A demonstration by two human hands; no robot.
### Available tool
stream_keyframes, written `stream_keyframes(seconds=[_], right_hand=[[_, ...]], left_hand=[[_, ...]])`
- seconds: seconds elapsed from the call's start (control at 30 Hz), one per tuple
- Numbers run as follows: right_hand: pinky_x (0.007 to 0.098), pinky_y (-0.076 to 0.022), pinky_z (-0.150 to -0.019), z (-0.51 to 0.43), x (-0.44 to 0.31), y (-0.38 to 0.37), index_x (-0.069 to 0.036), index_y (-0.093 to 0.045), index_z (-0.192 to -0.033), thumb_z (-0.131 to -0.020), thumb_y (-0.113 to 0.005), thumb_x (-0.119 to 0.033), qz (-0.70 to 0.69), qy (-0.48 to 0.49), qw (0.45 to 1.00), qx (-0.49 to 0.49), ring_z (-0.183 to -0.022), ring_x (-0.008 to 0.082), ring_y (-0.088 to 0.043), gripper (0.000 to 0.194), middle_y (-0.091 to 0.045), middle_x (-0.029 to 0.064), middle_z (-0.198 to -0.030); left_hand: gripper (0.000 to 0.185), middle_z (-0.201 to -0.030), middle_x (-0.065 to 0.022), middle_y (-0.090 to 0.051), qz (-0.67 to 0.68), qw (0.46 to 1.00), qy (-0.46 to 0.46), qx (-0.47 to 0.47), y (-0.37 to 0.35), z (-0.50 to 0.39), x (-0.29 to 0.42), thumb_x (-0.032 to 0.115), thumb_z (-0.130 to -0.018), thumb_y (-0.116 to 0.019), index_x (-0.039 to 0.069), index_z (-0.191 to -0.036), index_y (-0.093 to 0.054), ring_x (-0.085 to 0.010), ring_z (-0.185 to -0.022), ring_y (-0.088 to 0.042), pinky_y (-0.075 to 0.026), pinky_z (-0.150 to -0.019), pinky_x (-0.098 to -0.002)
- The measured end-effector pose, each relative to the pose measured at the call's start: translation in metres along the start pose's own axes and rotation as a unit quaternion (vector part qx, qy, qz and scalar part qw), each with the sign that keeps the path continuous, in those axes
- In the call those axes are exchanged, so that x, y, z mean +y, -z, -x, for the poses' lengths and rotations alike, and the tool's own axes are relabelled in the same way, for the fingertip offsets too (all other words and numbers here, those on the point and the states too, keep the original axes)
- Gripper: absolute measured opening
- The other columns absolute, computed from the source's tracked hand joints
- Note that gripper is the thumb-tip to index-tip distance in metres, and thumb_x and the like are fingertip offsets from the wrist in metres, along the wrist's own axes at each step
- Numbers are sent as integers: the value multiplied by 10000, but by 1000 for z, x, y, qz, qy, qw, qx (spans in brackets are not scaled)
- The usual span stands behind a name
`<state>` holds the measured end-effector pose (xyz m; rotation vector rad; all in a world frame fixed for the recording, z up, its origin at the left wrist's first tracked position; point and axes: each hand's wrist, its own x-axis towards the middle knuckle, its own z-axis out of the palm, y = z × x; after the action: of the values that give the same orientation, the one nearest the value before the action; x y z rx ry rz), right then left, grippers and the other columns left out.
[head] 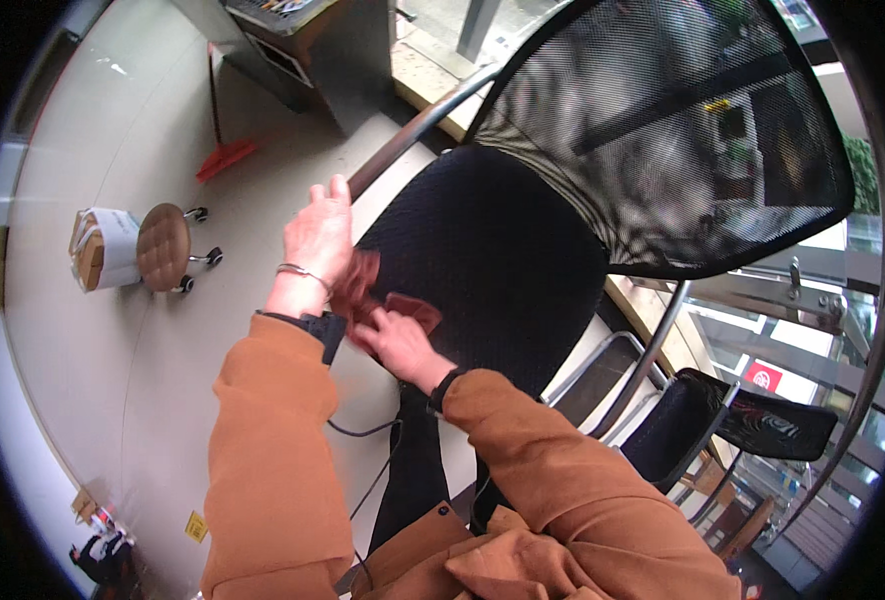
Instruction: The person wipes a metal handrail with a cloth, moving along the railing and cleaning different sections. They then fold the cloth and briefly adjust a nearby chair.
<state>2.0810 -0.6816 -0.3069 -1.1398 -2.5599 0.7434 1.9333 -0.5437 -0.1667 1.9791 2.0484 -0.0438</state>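
Observation:
Before me stands an office chair with a black seat, a black mesh backrest and a tubular metal armrest. My left hand rests at the front end of that armrest, its fingers wrapped around the tube and partly hidden. A dark red cloth bunches below this hand and over the seat's left front edge; it is partly blurred. The fingers of my right hand pinch the cloth at the seat's front edge. On my left wrist is a thin bracelet.
A brown padded stool on casters stands left, beside a white bag with cardboard inside. Farther off are a red broom and a dark cabinet. Another black chair stands right, near the glass front. A dark cable hangs before me.

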Motion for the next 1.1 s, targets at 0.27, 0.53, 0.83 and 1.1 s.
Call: stream_keyframes(seconds=[0.27,0.53,0.83,1.1], right_hand=[[468,-544,-764,72,158,103,-208,-614,-1234,-870,-557,-50,214,-290,917,173,-916,368,-655,401,-623,142,-1104],[402,-602,-760,127,122,56,100,-338,-1407,-885,-595,-151,87,-682,726,-16,-966,357,-699,633,-538,273,-1224],[475,-567,-834,80,-8,32,66,-618,-1154,-857,-597,-196,-202,-393,874,-202,-938,414,-691,396,-672,268,-1052],[340,-569,-728,67,84,393,-7,-571,-1322,-917,-567,60,-40,-134,857,496,-809,221,-707,410,-682,148,-1016]], left_hand=[[463,-1181,-246,-578,-43,998,9,-35,-3,-4,-1,62,-961,-470,27,-1410,-363,-415,-983,-670,-549,-814,-512],[511,-1178,-247,-592,-50,998,16,-38,-2,-8,2,30,-931,-489,21,-1426,-364,-406,-993,-678,-555,-841,-492],[452,-1182,-261,-576,-4,999,29,-28,-4,-6,-5,-8,-899,-482,41,-1341,-400,-451,-1004,-660,-538,-849,-538],[570,-1282,-272,-517,-1,993,86,-83,-4,-12,-1,-60,-851,-528,18,-1385,-346,-447,-1072,-644,-529,-904,-520]])
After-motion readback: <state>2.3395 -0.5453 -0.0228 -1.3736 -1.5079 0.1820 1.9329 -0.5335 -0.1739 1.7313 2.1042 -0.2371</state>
